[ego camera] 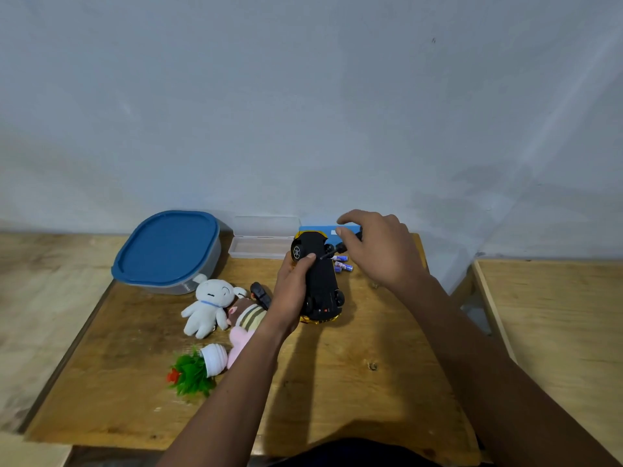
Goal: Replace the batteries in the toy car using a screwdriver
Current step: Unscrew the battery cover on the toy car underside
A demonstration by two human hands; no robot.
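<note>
The yellow toy car (320, 281) is tipped so its black underside faces me, nose end resting on the wooden table (337, 382). My left hand (291, 291) grips its left side, thumb pressed on the underside. My right hand (377, 251) holds a small black screwdriver (332, 252) whose tip touches the car's underside near the upper wheel. Several blue batteries (343, 264) lie on the table just right of the car, partly hidden behind the screwdriver and my right hand.
A blue-lidded container (167, 249) stands at the back left, an open clear plastic case (261, 246) beside it, a blue box (323, 229) behind the car. A white plush (207, 306), another doll (246, 320), a black part (260, 294) and a toppled potted plant (202, 367) lie left.
</note>
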